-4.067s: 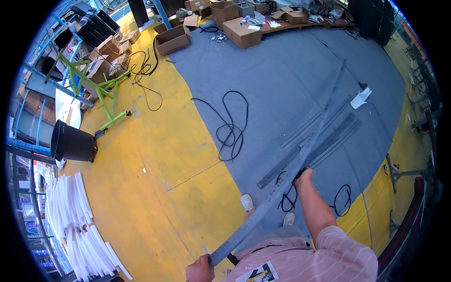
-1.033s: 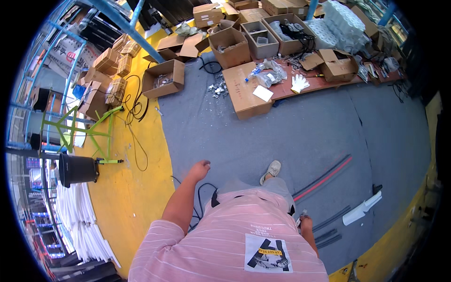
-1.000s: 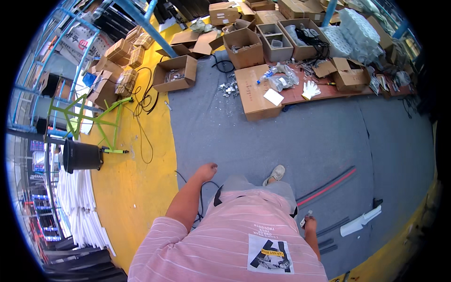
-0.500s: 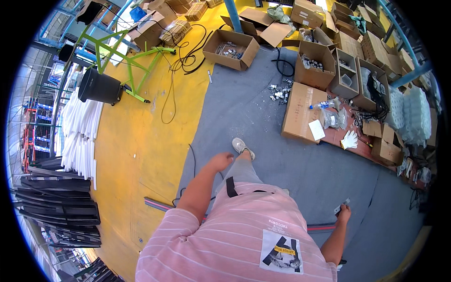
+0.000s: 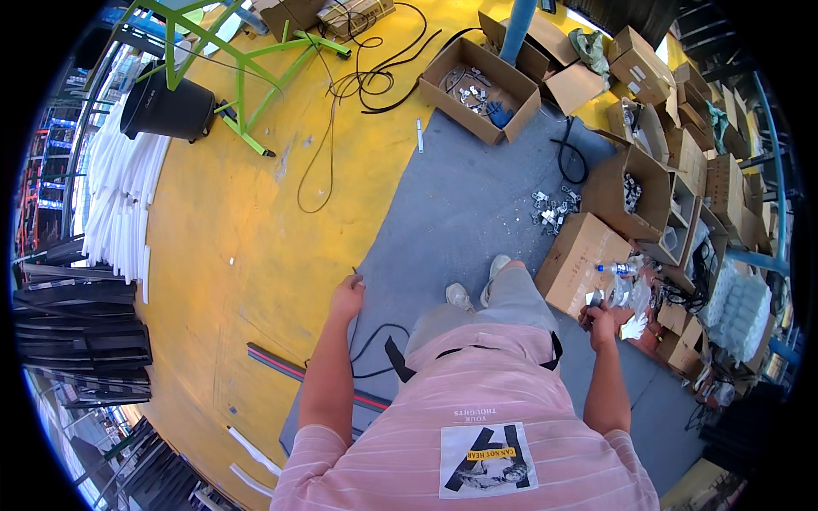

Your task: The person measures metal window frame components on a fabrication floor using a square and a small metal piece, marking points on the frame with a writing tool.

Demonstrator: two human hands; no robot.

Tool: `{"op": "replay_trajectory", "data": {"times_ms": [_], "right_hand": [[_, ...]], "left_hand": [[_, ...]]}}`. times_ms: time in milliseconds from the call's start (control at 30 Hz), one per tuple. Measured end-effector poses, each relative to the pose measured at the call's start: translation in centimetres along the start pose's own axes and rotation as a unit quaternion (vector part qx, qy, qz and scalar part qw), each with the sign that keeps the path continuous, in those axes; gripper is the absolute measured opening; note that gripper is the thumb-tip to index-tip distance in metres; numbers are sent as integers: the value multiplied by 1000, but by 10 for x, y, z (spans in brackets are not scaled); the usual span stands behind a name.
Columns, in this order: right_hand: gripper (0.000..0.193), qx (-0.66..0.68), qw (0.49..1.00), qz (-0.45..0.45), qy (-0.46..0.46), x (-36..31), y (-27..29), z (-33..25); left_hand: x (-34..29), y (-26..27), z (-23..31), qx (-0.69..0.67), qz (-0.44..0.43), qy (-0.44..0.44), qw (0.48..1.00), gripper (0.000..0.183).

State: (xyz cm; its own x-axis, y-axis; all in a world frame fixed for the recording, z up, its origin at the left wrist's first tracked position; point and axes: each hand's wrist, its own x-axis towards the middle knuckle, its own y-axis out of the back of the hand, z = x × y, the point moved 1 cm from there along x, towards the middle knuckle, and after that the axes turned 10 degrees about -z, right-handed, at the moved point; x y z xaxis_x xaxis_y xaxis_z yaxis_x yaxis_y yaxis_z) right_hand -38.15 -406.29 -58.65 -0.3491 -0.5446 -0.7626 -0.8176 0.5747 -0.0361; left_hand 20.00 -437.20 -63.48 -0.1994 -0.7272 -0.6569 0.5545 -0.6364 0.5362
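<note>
Over there, just ahead of the right fingers [image 5: 586, 318], sits a closed brown cardboard box [image 5: 579, 260]; past it stands an open brown cardboard box [image 5: 609, 194] with silver metal parts [image 5: 631, 192] inside. A white fabric glove [image 5: 633, 327] lies just right of those fingers. Well left of the left fingers [image 5: 355, 281], long white tubes [image 5: 121, 204] lie piled beside a round black bucket [image 5: 169, 106]; behind those fingers, a long black-and-red strip [image 5: 277, 361] passes under the left forearm [image 5: 329, 375].

A black bin [image 5: 170, 106] stands beside a green metal frame [image 5: 242, 61], near white tubes [image 5: 122, 196].
</note>
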Motion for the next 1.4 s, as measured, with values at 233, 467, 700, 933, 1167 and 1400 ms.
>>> {"op": "replay_trajectory", "data": {"times_ms": [233,467,700,933,1167,1400], "right_hand": [[16,-247,943,-190,-119,335,-224,-137],[53,-618,752,-217,-73,724,-498,-68],[52,-691,716,-37,-93,919,-617,32],[35,-447,855,-214,-155,894,-593,18],[29,105,709,-566,-407,637,-634,-107],[38,88,440,-724,-524,373,-680,-147]], "left_hand": [[12,-40,-11,-266,9,204,942,40],[-18,-153,-13,-411,-138,556,709,32],[58,-148,86,-562,-126,568,588,43],[135,-103,122,-612,-51,584,531,32],[193,-40,150,-653,-26,426,625,33],[167,80,140,-701,209,139,667,39]]}}
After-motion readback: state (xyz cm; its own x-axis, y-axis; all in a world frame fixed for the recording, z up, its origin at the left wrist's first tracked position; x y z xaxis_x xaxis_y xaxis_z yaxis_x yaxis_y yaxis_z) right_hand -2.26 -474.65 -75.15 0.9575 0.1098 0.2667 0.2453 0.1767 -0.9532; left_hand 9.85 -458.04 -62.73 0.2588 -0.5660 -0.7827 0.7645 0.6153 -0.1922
